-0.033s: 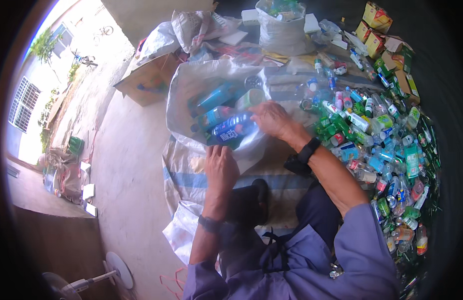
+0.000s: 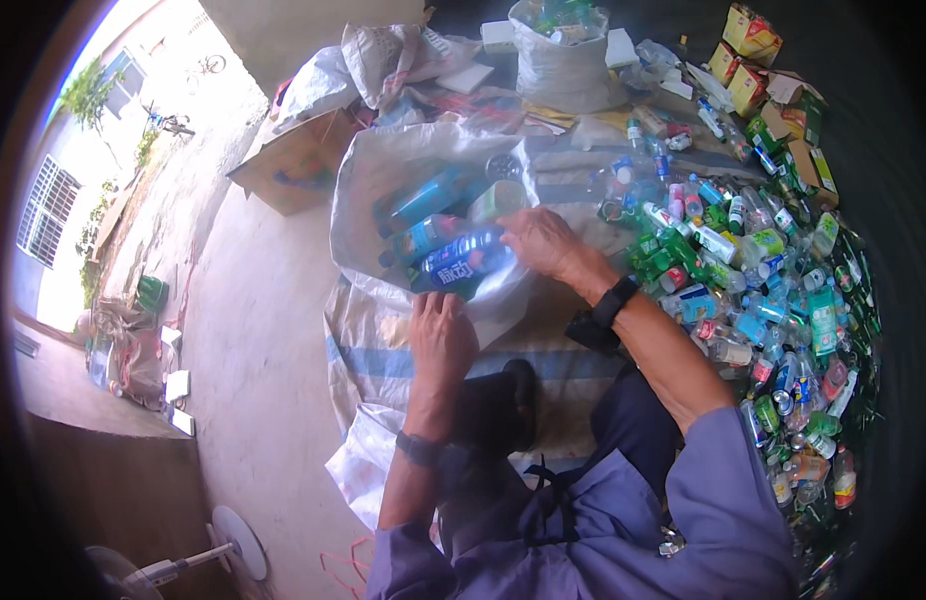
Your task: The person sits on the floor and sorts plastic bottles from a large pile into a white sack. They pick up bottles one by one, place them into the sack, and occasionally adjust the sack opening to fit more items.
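A white woven sack (image 2: 368,165) stands with its mouth wide in front of me. Inside lie several plastic bottles, among them a blue-labelled bottle (image 2: 461,262) near the front and a light-blue bottle (image 2: 423,200) behind it. My left hand (image 2: 443,335) is closed on the near edge of the mouth, knuckles up. At the right side of the mouth, my right hand (image 2: 545,243) has its fingers pinched on the sack's edge, close to the end of the blue-labelled bottle. The fingertips of both hands are partly hidden.
A large heap of mixed bottles and cans (image 2: 753,300) spreads along my right. Behind stands a filled white sack (image 2: 568,70), with cardboard boxes (image 2: 753,60) at the far right. A cardboard piece (image 2: 293,165) leans left of my sack. A fan (image 2: 238,540) stands lower left.
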The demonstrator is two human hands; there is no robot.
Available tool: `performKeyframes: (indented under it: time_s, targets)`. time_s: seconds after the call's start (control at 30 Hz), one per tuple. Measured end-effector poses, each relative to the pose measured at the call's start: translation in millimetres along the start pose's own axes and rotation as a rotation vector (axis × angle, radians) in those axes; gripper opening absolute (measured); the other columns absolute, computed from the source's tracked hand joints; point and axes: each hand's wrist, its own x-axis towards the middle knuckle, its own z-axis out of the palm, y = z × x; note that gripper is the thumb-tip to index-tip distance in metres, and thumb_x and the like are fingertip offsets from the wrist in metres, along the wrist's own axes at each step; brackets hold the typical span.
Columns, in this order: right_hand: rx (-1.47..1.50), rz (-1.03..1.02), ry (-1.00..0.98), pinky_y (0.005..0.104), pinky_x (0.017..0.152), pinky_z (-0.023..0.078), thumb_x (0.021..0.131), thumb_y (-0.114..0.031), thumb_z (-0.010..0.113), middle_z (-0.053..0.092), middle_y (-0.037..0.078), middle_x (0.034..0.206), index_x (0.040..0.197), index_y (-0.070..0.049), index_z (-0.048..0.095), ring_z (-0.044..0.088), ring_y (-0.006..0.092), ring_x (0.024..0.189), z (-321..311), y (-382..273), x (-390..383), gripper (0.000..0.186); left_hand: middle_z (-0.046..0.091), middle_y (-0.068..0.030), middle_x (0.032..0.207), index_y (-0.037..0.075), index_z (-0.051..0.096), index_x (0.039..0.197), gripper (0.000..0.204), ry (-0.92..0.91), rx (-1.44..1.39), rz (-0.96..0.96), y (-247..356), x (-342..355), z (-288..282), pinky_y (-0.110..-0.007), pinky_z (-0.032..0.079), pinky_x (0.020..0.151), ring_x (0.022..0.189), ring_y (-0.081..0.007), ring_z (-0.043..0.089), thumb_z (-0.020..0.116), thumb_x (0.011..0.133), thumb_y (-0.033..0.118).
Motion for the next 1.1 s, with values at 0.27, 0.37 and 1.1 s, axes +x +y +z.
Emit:
performKeyframes:
  time_s: [0.27,0.37,1.1]
  targets:
    - [0.117,-0.073,0.093,0.0488,0.095,0.052,0.087,-0.014,0.069,0.07,0.022,0.115,0.118,-0.003,0.069,0.065,0.0424,0.109,35,8,-32,0.033,0.066,-0.0131,0.092,0.006,0.066,0.093,0.012,-0.092,-0.02,0.027,7,5,0,-0.046,0.051,0.087,0.095,-0.0363,0.062,0.067,0.081,0.004]
    - [0.2,-0.177,0.49,0.049,0.094,0.052,0.085,-0.014,0.074,0.068,0.022,0.12,0.123,0.002,0.065,0.063,0.0423,0.112,42,4,-41,0.042,0.067,-0.0112,0.088,0.008,0.067,0.091,0.009,-0.005,-0.011,-0.024,7,3,1,-0.045,0.048,0.088,0.092,-0.0343,0.062,0.063,0.083,0.006]
    - [0.93,0.359,0.302,0.0384,0.057,0.056,0.092,-0.025,0.063,0.068,0.019,0.069,0.077,0.004,0.065,0.072,0.0258,0.062,40,8,-76,0.034,0.047,-0.0164,0.158,0.009,0.058,0.143,0.072,-0.464,0.157,0.028,40,25,2,-0.053,0.04,0.112,0.144,-0.0347,0.046,0.083,0.079,0.03]
